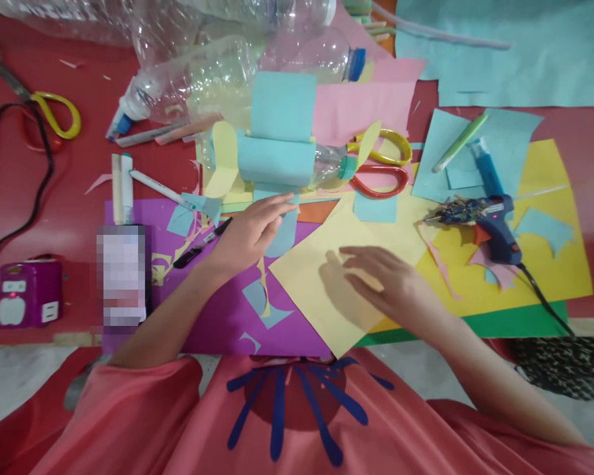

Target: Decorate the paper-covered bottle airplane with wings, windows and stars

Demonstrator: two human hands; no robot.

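My left hand (251,231) reaches forward with its fingers stretched out, over a blue paper piece (283,243) and just below the bottle craft. That craft is a clear bottle (329,161) lying on its side, wrapped in light blue paper (277,158) with cut yellow strips at its ends and a green cap. My right hand (383,280) hovers, fingers apart and holding nothing, above a pale yellow sheet (317,284), on which its shadow falls. Scissors with yellow and red handles (383,181) lie beside the bottle's cap end.
A blue glue gun (499,231) with a cord rests on yellow paper (569,218) at right. Clear plastic bottles (198,72) line the back. On the left are a phone (123,277), a purple power adapter (28,293), a black cable (47,178) and more scissors (54,115). Paper scraps lie about.
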